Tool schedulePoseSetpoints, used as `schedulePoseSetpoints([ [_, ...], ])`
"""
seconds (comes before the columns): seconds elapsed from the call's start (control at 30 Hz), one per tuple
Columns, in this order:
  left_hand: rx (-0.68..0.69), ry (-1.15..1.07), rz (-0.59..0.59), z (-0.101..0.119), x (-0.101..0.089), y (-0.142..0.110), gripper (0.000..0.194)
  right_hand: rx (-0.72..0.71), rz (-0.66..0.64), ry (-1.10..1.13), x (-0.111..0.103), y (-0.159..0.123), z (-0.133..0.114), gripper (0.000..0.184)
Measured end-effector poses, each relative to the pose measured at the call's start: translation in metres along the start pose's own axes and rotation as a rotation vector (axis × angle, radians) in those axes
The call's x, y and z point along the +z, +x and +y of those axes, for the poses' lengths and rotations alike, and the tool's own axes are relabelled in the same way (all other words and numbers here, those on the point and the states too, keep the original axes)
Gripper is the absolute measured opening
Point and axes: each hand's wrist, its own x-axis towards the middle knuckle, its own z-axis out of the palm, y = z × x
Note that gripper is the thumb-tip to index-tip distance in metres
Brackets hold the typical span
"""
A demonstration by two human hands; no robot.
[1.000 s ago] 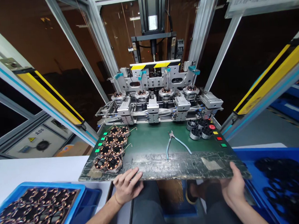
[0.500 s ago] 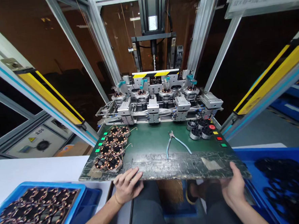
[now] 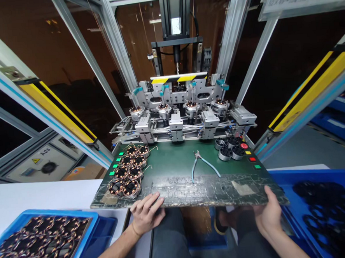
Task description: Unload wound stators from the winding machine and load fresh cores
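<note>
My left hand [image 3: 147,213] rests at the front edge of the green worktable [image 3: 171,164], its fingers laid over the edge and holding nothing loose. At the right front corner, my right hand [image 3: 269,210] grips the edge, thumb on top and the other fingers mostly hidden below. Just beyond my left hand stand several copper-wound stators [image 3: 131,188] in two columns, wire ends sticking out. Wire cutters [image 3: 198,158] with light blue handles lie spread apart mid-table. Several unwound stator cores [image 3: 226,153] are grouped at the right.
Behind the table, a winding machine [image 3: 176,125] holds stators in a row of stations beneath a striped bar [image 3: 178,78]. Buttons [image 3: 252,159] line the right edge. A blue tray [image 3: 92,223] of wound parts sits left; a blue bin [image 3: 283,176] with black parts sits right.
The machine's striped bar and its attached plate dropped, then rose partway again. Both hands, the cutters and the stators on the table have stayed in place.
</note>
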Motion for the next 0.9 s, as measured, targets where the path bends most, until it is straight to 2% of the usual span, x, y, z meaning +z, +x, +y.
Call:
schedulePoseSetpoints([
  [0.43,-0.004,0.005,-0.005,0.0,0.0,0.0,0.039,-0.013,0.021,-0.008,0.001,0.0,0.0,0.054],
  [0.9,-0.007,0.0,-0.009,-0.001,0.001,-0.004,0.048,-0.046,-0.03,-0.03,-0.009,0.012,0.008,0.058],
])
